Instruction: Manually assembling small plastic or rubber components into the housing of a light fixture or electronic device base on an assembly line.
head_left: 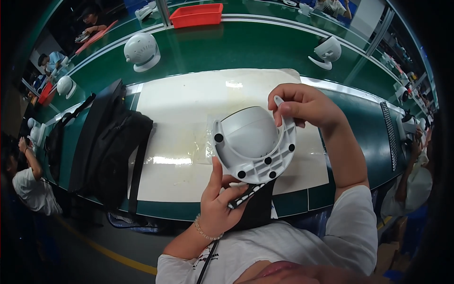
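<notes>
A white rounded device (250, 130) is held above the mat with its curved stand (283, 154) turned toward me. Several round black pads sit on the stand's ribbed underside. Up at the stand's right tip, my right hand (302, 105) pinches the narrow white end between thumb and fingers. Below the device, my left hand (220, 203) has its thumb raised against the stand's lower left edge. Its fingers close around a black strip with white spots (250, 193); part of the strip is hidden by the fingers.
A pale mat (177, 128) covers the green table before me. Black bags (111, 146) lie at its left. Another spotted strip (388, 137) lies right. Beyond, similar white devices (142, 49) and a red tray (196, 16) stand on the green surface. Other people sit at both sides.
</notes>
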`<state>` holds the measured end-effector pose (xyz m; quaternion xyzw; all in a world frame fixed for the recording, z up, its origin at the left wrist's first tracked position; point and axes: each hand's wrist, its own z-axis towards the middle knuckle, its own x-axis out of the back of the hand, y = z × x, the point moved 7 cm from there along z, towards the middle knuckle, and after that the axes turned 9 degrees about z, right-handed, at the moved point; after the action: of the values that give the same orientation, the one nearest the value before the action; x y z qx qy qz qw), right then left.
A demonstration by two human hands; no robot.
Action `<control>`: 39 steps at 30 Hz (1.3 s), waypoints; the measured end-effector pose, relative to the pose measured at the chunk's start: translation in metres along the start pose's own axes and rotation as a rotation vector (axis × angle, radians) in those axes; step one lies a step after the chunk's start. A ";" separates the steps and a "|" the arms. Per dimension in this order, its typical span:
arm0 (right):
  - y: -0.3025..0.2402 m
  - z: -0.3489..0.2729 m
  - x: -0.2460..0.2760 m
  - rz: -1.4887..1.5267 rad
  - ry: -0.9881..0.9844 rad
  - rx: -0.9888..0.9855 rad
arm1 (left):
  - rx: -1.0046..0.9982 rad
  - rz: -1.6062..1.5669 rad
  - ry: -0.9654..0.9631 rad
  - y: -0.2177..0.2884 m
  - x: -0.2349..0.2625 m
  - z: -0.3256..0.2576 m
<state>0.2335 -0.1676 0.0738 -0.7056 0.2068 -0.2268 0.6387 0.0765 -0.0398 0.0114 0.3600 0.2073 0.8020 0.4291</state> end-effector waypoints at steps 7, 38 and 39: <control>-0.016 0.021 0.077 0.106 0.302 0.280 | 0.008 0.001 -0.034 0.004 0.005 -0.004; 0.116 -0.064 0.364 -1.521 1.306 -0.065 | 0.072 0.061 -0.199 0.000 -0.002 -0.002; 0.112 -0.066 0.357 -1.502 1.303 -0.058 | 0.066 0.064 -0.180 0.002 -0.002 0.000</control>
<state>0.4842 -0.4392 -0.0125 -0.4065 0.0220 -0.9104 0.0735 0.0765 -0.0425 0.0118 0.4511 0.1824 0.7724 0.4082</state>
